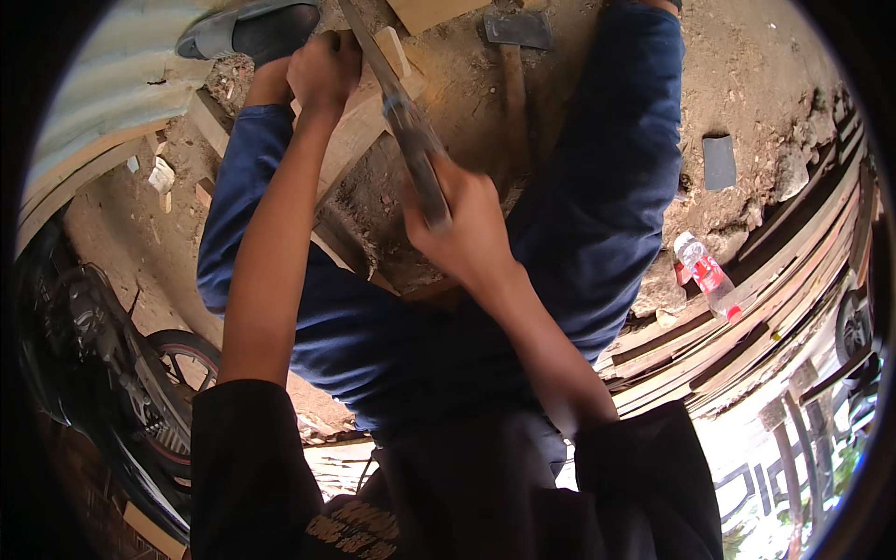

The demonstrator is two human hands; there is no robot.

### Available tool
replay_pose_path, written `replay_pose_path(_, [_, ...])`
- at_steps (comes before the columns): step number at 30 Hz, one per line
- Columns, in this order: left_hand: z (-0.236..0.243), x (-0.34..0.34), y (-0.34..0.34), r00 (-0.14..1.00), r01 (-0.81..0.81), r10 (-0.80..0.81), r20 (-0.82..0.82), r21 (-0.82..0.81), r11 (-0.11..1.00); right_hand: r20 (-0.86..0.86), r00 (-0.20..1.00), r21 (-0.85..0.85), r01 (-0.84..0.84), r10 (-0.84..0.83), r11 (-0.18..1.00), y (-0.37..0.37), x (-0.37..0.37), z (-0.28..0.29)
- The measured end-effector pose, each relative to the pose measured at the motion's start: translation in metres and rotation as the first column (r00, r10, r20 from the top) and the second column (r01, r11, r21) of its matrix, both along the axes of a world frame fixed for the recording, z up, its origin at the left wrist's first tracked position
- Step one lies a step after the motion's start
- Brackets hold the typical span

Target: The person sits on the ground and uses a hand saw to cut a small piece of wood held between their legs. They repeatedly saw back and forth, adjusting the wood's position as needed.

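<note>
My right hand is wrapped round the handle of a long, narrow-bladed tool. Its blade slants away to the upper left and leaves the view at the top; seen almost edge-on, its exact kind is unclear. My left hand is closed at the far end of a pale piece of wood, close beside the blade. The fingers' undersides are hidden. The wood lies between my legs, low over the dirt. Past my right hand, a hatchet with a wooden handle rests on the ground.
A flat board lies at the far edge. To the right are a dark flat piece, a plastic bottle with a red label and stacked wooden planks. A motorcycle stands at the left, below corrugated sheet metal.
</note>
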State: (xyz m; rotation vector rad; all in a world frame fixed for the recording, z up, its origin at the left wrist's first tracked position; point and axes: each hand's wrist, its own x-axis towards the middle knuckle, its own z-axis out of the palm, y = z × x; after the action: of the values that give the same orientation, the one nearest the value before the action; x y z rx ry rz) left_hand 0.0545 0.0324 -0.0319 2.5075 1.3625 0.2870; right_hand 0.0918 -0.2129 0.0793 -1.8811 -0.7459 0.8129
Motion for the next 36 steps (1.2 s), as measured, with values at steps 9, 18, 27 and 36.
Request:
replay_pose_path(9, [-0.005, -0.006, 0.007, 1.000, -0.002, 0.001, 0.007, 0.068, 0.998, -0.038, 0.999, 0.028, 0.023, -0.022, 0.999, -0.020, -0.012, 0.005])
replay_pose_path(18, [-0.003, -0.003, 0.009, 0.999, -0.008, 0.005, 0.037, 0.075, 0.997, -0.064, 0.998, -0.001, 0.026, -0.026, 1.000, -0.045, -0.016, 0.011])
replay_pose_path(27, [-0.004, -0.002, 0.004, 1.000, -0.022, 0.023, -0.014, 0.062, 0.998, -0.050, 0.997, 0.008, 0.063, -0.063, 0.998, -0.033, -0.018, 0.014])
replay_pose_path(36, [-0.012, -0.002, 0.009, 1.000, -0.004, 0.001, 0.024, 0.103, 0.995, 0.027, 0.999, 0.017, 0.035, -0.035, 0.999, -0.034, -0.020, 0.013])
